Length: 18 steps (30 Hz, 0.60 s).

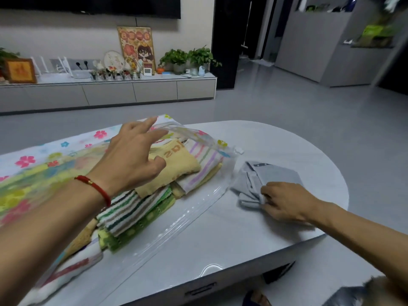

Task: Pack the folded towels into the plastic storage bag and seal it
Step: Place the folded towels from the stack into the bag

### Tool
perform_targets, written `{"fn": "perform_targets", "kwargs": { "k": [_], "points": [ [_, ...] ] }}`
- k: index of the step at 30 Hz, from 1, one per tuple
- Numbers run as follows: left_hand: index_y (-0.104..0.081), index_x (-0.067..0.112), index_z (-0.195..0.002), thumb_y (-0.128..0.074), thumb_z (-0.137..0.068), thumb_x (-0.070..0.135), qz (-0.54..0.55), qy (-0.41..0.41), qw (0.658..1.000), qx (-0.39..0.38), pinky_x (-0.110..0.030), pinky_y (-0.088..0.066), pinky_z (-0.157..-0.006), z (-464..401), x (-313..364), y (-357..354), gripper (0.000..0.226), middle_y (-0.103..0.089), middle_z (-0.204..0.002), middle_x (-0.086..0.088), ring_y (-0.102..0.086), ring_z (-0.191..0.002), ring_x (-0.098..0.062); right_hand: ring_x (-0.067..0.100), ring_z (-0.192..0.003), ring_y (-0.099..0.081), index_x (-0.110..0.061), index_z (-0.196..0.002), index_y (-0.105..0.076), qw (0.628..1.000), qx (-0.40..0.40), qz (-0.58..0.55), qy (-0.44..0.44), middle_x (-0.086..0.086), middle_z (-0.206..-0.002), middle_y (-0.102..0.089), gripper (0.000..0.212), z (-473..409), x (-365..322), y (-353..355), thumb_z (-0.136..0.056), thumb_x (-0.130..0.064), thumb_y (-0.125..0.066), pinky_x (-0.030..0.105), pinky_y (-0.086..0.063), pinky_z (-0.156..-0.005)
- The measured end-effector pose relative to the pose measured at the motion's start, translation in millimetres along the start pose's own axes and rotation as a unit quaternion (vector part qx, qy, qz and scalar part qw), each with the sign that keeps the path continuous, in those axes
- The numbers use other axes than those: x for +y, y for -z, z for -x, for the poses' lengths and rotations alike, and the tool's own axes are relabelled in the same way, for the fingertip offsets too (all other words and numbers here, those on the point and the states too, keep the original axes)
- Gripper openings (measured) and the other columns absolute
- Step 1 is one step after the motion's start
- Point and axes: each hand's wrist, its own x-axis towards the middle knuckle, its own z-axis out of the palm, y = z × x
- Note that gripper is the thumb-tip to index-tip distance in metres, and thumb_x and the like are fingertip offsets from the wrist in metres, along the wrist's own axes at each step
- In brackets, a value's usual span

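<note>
Grey cloth, soft and limp, is the piece in play: the right hand (287,202) pinches the near edge of a folded grey towel (271,180) lying on the white tabletop (276,142), just beside the mouth of the clear flowered storage bag (33,160). It should be light but floppy, so a hold under the fold would likely keep it together. The left hand (134,155) reaches over the towels already in the bag, a yellow towel (176,164) on top, its fingers (152,133) spread at the lifted upper lip. That film looks thin and slippery; the zip strip (194,213) along the lower lip lies flat, unsealed.
</note>
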Motion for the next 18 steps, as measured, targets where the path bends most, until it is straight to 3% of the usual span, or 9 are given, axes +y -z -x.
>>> {"fn": "perform_targets", "kwargs": {
  "k": [3,5,7,9,11,14,16,18],
  "points": [
    [-0.049,0.031,-0.142,-0.046,-0.070,0.040,-0.016,-0.002,1.000,-0.004,-0.054,-0.034,-0.109,10.8,-4.5,3.1,0.072,-0.033,-0.159,-0.001,-0.033,-0.137,-0.035,0.014,-0.108,-0.057,-0.038,-0.112,-0.064,0.985,0.018,-0.166,-0.047,-0.008,-0.112,-0.060,0.047,27.1,-4.9,-1.1,-0.091,-0.068,-0.034,0.043,-0.049,-0.097],
    [-0.054,0.032,-0.138,-0.052,-0.076,0.038,-0.030,0.002,0.999,0.013,-0.056,-0.037,-0.105,21.2,-11.7,5.0,0.062,-0.038,-0.156,0.000,-0.035,-0.134,-0.035,0.026,-0.128,-0.049,-0.041,-0.134,-0.054,0.965,0.063,-0.194,-0.162,0.002,-0.137,-0.050,0.045,30.9,6.0,-7.8,-0.096,-0.062,-0.044,0.051,-0.044,-0.107],
    [-0.056,0.035,-0.135,-0.060,-0.081,0.038,-0.053,0.013,0.998,0.026,-0.058,-0.039,-0.102,33.5,-20.8,6.1,0.054,-0.041,-0.155,-0.002,-0.036,-0.132,-0.036,0.039,-0.132,-0.047,-0.037,-0.151,-0.038,0.945,0.027,-0.196,-0.259,0.017,-0.148,-0.043,0.057,30.7,14.8,-14.2,-0.098,-0.051,-0.054,0.051,-0.043,-0.110],
    [-0.058,0.039,-0.131,-0.057,-0.082,0.045,-0.083,0.027,0.996,0.024,-0.059,-0.039,-0.101,47.4,-29.3,7.1,0.050,-0.042,-0.154,-0.002,-0.036,-0.133,-0.037,0.040,-0.131,-0.051,-0.033,-0.157,-0.033,0.931,-0.004,-0.253,-0.261,0.019,-0.152,-0.047,0.069,28.0,19.5,-16.1,-0.096,-0.041,-0.065,0.044,-0.043,-0.110],
    [-0.060,0.041,-0.128,-0.051,-0.082,0.052,-0.108,0.044,0.993,0.019,-0.060,-0.038,-0.101,61.0,-37.9,8.9,0.049,-0.042,-0.154,-0.002,-0.036,-0.133,-0.038,0.035,-0.130,-0.053,-0.031,-0.154,-0.042,0.880,0.013,-0.401,-0.255,0.012,-0.151,-0.051,0.077,23.6,24.3,-10.1,-0.088,-0.021,-0.080,0.040,-0.044,-0.110],
    [-0.061,0.044,-0.125,-0.051,-0.083,0.056,-0.141,0.093,0.986,-0.010,-0.061,-0.038,-0.101,78.6,-49.9,14.8,0.045,-0.040,-0.155,0.002,-0.035,-0.133,-0.037,0.033,-0.106,-0.070,-0.035,-0.142,-0.058,0.737,-0.067,-0.622,-0.255,0.010,-0.134,-0.063,0.071,25.6,22.5,8.1,-0.084,-0.001,-0.080,0.039,-0.060,-0.085],
    [-0.058,0.046,-0.128,-0.052,-0.082,0.057,-0.145,0.134,0.979,-0.050,-0.059,-0.039,-0.100,89.0,-56.8,19.9,0.048,-0.037,-0.156,0.008,-0.035,-0.134,-0.035,0.029,-0.092,-0.076,-0.034,-0.132,-0.069,0.722,-0.087,-0.650,-0.218,0.011,-0.127,-0.071,0.055,32.7,18.3,22.5,-0.087,-0.002,-0.074,0.036,-0.064,-0.073],
    [-0.053,0.043,-0.135,-0.055,-0.082,0.051,-0.123,0.152,0.978,-0.071,-0.061,-0.041,-0.099,96.8,-62.7,27.7,0.054,-0.040,-0.155,0.011,-0.037,-0.134,-0.034,0.026,-0.093,-0.074,-0.036,-0.121,-0.076,0.747,-0.056,-0.641,-0.165,0.009,-0.127,-0.073,0.044,43.0,8.6,38.1,-0.088,-0.008,-0.073,0.032,-0.062,-0.069]
  ]
}}
